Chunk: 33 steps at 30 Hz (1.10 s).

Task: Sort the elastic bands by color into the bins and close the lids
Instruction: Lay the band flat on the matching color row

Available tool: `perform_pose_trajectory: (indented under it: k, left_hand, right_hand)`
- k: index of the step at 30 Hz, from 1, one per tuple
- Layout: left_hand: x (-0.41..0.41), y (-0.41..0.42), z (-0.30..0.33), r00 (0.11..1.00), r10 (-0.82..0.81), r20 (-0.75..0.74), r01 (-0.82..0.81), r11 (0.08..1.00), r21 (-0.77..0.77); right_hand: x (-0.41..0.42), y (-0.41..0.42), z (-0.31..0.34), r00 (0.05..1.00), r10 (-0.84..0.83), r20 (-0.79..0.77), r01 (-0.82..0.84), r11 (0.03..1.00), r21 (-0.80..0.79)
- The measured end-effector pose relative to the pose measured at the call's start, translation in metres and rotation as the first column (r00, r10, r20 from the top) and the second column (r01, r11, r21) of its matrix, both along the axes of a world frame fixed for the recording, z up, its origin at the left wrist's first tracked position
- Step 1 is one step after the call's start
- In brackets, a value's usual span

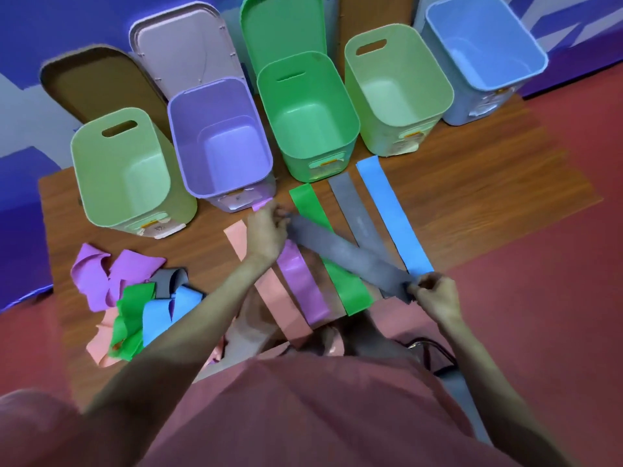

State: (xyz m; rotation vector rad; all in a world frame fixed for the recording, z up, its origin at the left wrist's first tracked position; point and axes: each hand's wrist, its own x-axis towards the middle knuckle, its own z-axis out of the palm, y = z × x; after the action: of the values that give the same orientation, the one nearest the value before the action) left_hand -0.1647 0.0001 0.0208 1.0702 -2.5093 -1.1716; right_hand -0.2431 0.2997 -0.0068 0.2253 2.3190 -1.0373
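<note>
I hold a grey elastic band [347, 256] stretched flat between both hands. My left hand [266, 230] pinches its far end and my right hand [435, 294] pinches its near end. It lies slantwise above bands laid flat in a row on the table: pink [266, 288], purple [303, 284], green [350, 291], a second grey one [350, 200] and blue [394, 214]. A heap of loose bands [135, 294] in purple, green, blue, grey and pink lies at the near left. Several open bins stand behind: pale green [101, 183], purple [182, 129], green [269, 106], a second pale green [445, 96], blue [536, 55].
The wooden table [488, 170] stands on a red floor. Loose lids lean behind the bins: brown [97, 82], pale pink [182, 52], green [279, 25]. A dark cable [435, 352] lies on the floor near my right forearm.
</note>
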Motion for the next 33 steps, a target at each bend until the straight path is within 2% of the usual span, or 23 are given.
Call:
perform_pose_trajectory:
  k: [4,7,10,15,18,21,25,33]
  left_hand:
    - [-0.049,0.014,0.0,0.992,-0.106,-0.065,0.097,0.987,-0.13]
    - [-0.081,0.018,-0.008,0.987,-0.156,-0.038,0.144,0.966,-0.213]
    - [-0.106,0.025,-0.014,0.979,-0.198,0.057,0.206,0.924,-0.322]
    - [-0.136,0.038,-0.031,0.906,-0.315,0.284,0.419,0.772,-0.478]
    - [-0.147,0.04,-0.041,0.88,-0.296,0.371,0.458,0.735,-0.5]
    - [-0.153,0.043,-0.044,0.878,-0.288,0.382,0.463,0.714,-0.525]
    - [-0.158,0.046,-0.043,0.874,-0.281,0.397,0.464,0.723,-0.512]
    - [-0.166,0.051,-0.048,0.833,-0.243,0.497,0.5,0.715,-0.489]
  right_hand:
    - [-0.003,0.015,-0.008,0.99,0.067,0.122,-0.07,0.997,0.022]
    - [-0.007,0.018,-0.012,0.987,0.072,0.145,-0.074,0.997,0.003]
    - [-0.011,0.015,-0.015,0.987,0.077,0.143,-0.075,0.997,-0.018]
    - [-0.015,0.007,-0.033,0.985,0.092,0.148,-0.088,0.996,-0.031]
    - [-0.014,0.002,-0.039,0.98,0.102,0.169,-0.102,0.995,-0.007]
    - [-0.014,-0.003,-0.038,0.974,0.13,0.185,-0.135,0.991,0.016]
    - [-0.014,-0.007,-0.04,0.97,0.192,0.148,-0.204,0.977,0.069]
    - [-0.016,-0.007,-0.037,0.966,0.21,0.147,-0.227,0.968,0.11]
